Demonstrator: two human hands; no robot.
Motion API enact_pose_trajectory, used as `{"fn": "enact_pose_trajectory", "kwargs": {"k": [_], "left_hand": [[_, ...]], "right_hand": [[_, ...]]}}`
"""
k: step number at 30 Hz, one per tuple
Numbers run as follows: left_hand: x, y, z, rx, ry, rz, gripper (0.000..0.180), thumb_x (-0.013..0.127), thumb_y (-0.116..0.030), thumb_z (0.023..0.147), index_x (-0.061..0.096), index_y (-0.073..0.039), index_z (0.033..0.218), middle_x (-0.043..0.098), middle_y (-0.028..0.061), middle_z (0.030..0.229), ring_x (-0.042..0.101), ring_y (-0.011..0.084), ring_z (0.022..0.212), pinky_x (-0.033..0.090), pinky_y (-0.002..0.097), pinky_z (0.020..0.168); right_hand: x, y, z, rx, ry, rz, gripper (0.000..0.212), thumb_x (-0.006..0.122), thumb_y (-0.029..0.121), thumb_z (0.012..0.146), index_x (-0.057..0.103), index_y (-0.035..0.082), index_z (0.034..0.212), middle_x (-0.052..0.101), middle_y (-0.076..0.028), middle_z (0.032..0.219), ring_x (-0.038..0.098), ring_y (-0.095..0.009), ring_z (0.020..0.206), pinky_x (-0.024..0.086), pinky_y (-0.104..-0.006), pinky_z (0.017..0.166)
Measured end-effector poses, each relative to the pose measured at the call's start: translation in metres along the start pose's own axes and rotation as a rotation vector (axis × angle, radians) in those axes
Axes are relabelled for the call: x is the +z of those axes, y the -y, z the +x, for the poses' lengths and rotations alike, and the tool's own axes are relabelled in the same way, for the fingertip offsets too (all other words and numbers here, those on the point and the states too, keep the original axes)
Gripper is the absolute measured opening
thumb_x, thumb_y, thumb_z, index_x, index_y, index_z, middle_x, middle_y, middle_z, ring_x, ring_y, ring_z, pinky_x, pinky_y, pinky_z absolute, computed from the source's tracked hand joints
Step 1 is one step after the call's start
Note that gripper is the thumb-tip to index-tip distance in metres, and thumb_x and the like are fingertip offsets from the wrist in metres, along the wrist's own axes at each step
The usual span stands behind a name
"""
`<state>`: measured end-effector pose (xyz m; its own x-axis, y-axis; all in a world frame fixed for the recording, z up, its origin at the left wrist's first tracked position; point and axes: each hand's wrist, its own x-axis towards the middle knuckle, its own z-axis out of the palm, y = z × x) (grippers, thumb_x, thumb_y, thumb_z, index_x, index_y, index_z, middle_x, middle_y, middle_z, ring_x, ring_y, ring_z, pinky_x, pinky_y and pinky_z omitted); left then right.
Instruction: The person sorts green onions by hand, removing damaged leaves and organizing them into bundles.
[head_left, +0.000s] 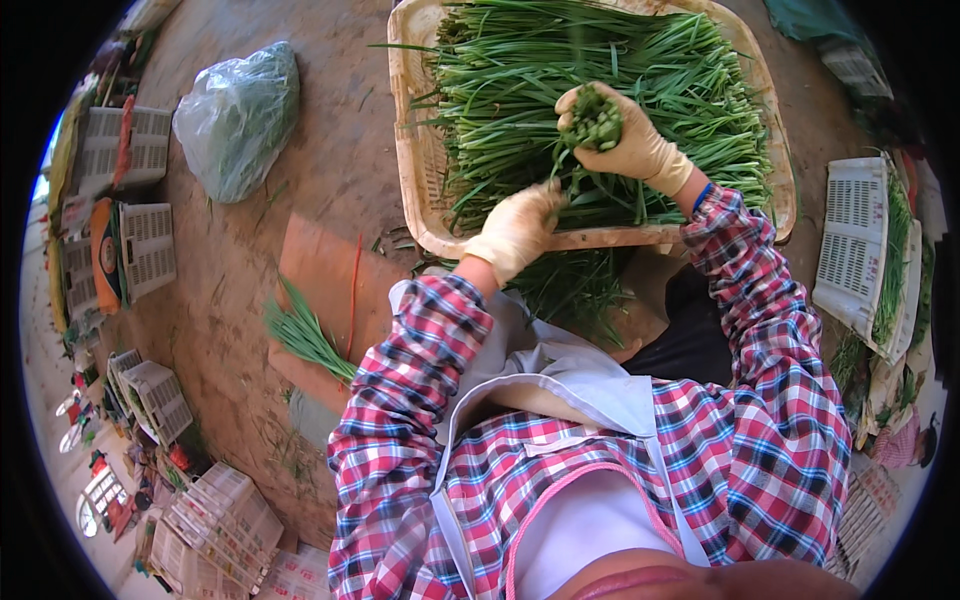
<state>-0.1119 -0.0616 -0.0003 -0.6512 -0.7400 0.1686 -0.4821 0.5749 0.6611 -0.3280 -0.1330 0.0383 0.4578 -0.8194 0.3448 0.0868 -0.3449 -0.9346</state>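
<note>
My right hand (640, 150), in a pale glove, is closed around a bunch of garlic chives (596, 122), its cut ends turned up toward me. Just below and left of that bunch is my left hand (518, 228), gloved too; motion smears its fingers, and whether they pinch a strand is unclear. Both hands are over a large cream plastic crate (415, 190). Inside it, long green garlic chives (510, 120) lie in thick layers, mostly sideways.
A small bundle of chives (312, 332) lies on a brown sheet (320, 265) at left, beside a red cord (355, 290). A clear plastic bag of greens (240, 120) rests on the dirt floor. White crates (852, 240) stand at right; more crates (148, 250) line the left.
</note>
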Motion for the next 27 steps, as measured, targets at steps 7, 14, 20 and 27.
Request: {"fn": "enact_pose_trajectory", "kwargs": {"k": [7,14,20,27], "left_hand": [[-0.006,0.019,0.000,-0.291,0.204,-0.041,0.028,0.048,-0.011,0.083,0.063,-0.004,0.107,0.060,0.0215,0.107,0.058,0.0337,0.098,0.047,0.0355,0.088],[-0.041,-0.017,0.015,-0.576,0.134,-0.770,0.046,0.053,-0.035,0.091,0.054,0.003,0.117,0.059,0.0148,0.113,0.058,0.0198,0.103,0.047,0.0298,0.086],[-0.067,-0.081,0.031,-0.702,0.129,-1.951,0.068,0.039,-0.056,0.090,0.046,0.001,0.125,0.056,0.0135,0.119,0.054,0.0198,0.108,0.045,0.0307,0.089],[-0.067,-0.054,0.005,-0.720,0.164,-1.693,0.038,0.051,-0.019,0.090,0.050,0.001,0.122,0.059,0.0131,0.113,0.058,0.0209,0.100,0.051,0.0310,0.083]], "right_hand": [[-0.077,0.073,-0.008,-0.305,-0.210,0.053,0.051,0.056,-0.003,0.075,0.041,0.002,0.123,0.059,-0.011,0.106,0.058,-0.023,0.100,0.046,-0.0382,0.092],[-0.054,0.133,-0.017,-0.539,-0.241,-0.038,0.048,0.061,0.001,0.075,0.044,0.008,0.119,0.054,-0.009,0.104,0.054,-0.024,0.099,0.038,-0.0425,0.097],[0.075,0.113,-0.003,-0.806,0.632,-0.849,0.013,0.060,0.022,0.069,0.056,0.011,0.076,0.054,-0.003,0.071,0.056,-0.021,0.070,0.047,-0.0368,0.080],[0.092,0.081,-0.018,-0.912,0.546,-0.829,0.015,0.061,0.019,0.070,0.060,0.018,0.085,0.055,-0.005,0.099,0.053,-0.022,0.097,0.046,-0.0341,0.088]]}}
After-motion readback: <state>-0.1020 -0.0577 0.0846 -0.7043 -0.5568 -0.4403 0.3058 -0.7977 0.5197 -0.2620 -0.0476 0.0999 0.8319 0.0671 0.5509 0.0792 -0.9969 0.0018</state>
